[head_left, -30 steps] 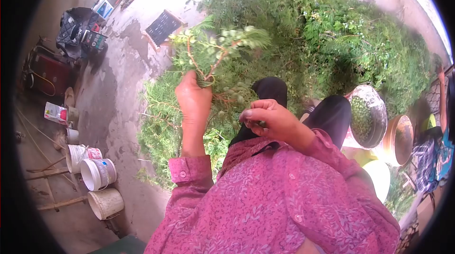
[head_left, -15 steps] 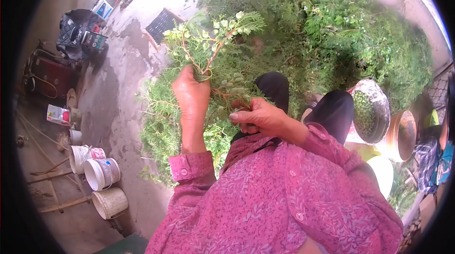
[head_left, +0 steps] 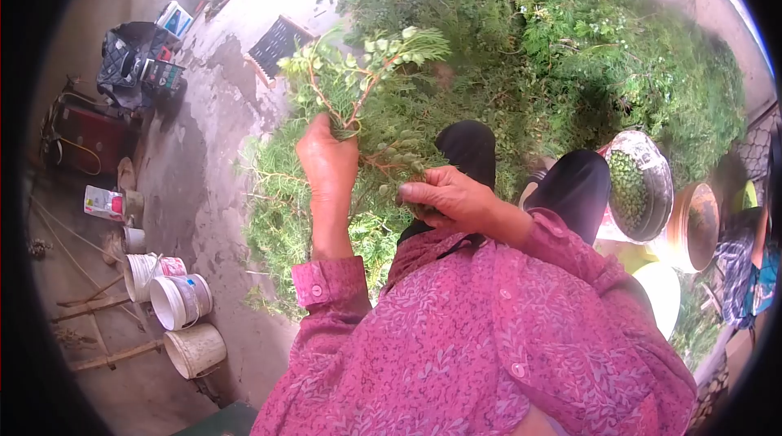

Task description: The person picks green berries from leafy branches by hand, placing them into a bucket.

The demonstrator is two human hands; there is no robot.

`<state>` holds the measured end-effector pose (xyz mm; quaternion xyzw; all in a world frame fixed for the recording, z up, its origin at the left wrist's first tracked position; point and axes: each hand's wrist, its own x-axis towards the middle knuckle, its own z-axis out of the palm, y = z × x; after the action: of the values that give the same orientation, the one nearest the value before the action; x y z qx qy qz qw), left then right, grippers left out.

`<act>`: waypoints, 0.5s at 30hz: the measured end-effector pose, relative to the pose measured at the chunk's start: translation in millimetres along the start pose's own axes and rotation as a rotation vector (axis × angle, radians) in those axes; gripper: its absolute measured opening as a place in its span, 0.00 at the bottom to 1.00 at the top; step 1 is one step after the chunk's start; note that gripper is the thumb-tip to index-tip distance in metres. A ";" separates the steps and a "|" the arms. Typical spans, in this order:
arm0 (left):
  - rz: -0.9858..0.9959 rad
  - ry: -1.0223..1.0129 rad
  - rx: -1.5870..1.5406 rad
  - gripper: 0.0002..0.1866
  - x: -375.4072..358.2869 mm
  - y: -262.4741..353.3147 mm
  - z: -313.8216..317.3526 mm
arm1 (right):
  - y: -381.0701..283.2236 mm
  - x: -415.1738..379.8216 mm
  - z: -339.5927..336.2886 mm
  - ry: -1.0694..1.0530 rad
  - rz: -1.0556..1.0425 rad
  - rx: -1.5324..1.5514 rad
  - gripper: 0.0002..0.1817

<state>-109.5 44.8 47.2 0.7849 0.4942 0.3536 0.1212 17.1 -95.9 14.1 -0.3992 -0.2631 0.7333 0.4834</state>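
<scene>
My left hand [head_left: 328, 155] is closed around the stem of a leafy evergreen branch [head_left: 371, 74], raised in front of me. Pale green cones stud its forked reddish twigs, and flat feathery leaves hang from it. To the right and a little lower, my right hand [head_left: 456, 201] has its fingers curled in and the thumb pressed against them, beside the branch's lower twigs. What lies inside those fingers is hidden. A bucket of green cones [head_left: 627, 192] stands by my right knee.
A large heap of cut evergreen branches [head_left: 505, 37] spreads ahead and to the right. On the left are several white buckets [head_left: 173, 306], a wooden frame [head_left: 122, 354] and a dark bag [head_left: 130, 61]. A tan bucket [head_left: 699, 228] stands far right.
My right hand's fingers have curled further inward beside the lower twigs. The left hand keeps its hold on the branch, almost unmoved.
</scene>
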 end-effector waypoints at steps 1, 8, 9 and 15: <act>0.003 -0.001 0.000 0.07 -1.2 -1.6 1.9 | 0.2 0.1 -2.0 0.001 -0.003 0.002 0.16; 0.016 0.030 0.022 0.07 0.4 -25.0 8.2 | -9.5 -20.6 1.1 -0.224 0.250 0.110 0.17; 0.006 0.024 0.064 0.07 1.2 -25.0 5.5 | -12.1 -22.4 -0.4 -0.205 0.171 0.110 0.16; -0.029 -0.046 0.054 0.06 0.1 -19.0 2.1 | -35.2 -10.2 -2.8 -0.068 -0.162 0.031 0.08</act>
<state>-121.1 54.4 35.4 0.7885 0.5119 0.3204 0.1163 39.2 -91.4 43.2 -0.3439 -0.2993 0.7089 0.5382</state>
